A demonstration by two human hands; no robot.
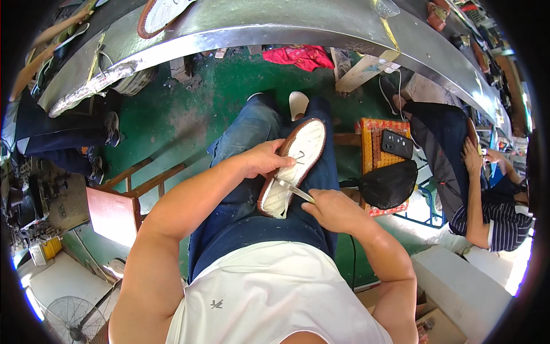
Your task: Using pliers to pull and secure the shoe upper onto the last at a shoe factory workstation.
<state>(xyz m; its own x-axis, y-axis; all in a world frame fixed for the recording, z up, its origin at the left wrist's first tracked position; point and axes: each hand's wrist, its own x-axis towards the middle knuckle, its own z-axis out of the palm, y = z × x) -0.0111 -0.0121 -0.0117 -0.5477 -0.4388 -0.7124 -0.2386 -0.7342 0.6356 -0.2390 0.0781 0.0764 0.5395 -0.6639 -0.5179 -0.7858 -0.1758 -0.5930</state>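
Across my lap lies a shoe (pixel 308 144), its pale white underside up and a brown edge running round it. A dark handwritten mark shows near its middle. My left hand (pixel 264 160) grips the shoe from the left, the thumb pressed on the underside. In my right hand (pixel 332 210) is a knife-like metal tool (pixel 295 191) with a flat, shiny blade. The blade slants up and left, and its tip rests at the shoe's left edge, just below my left hand. My right fingers wrap round the tool's near end, so its handle is mostly hidden.
A metal bench (pixel 240 35) curves across the front, with another shoe sole (pixel 160 18) on it. To the right, a stool (pixel 372 135) bears a phone (pixel 396 144) and a black bag (pixel 389 183). A wooden stool (pixel 113 213) stands left. Co-workers sit on both sides.
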